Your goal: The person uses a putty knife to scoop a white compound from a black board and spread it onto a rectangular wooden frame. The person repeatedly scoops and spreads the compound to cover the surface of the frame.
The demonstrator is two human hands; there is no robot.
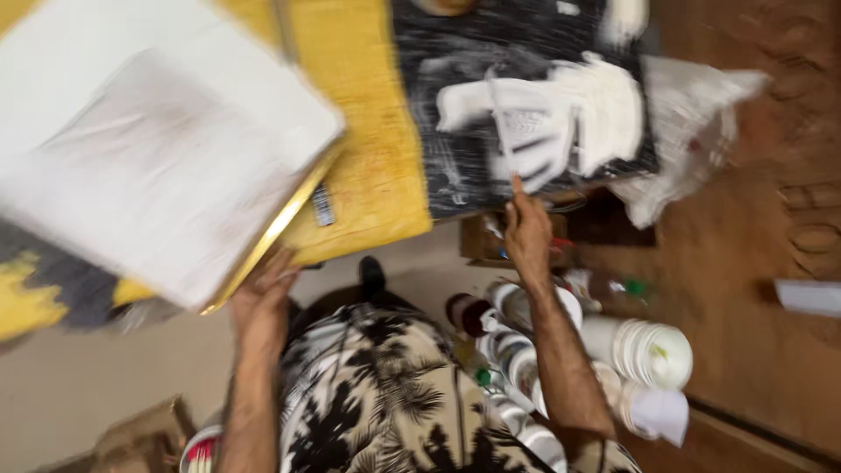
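1 head-worn camera looks steeply down, close over the person's arms and canvas (526, 114).

Paint tubs (526, 350), stacked bowls (653, 350) on floor (745, 307)

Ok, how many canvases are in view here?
3: a white gold-edged canvas at the left hand, a yellow canvas in the middle, and a black-and-white canvas above the right hand. Others may be hidden underneath.

matt white canvas (149, 158), glossy gold edge (272, 232)
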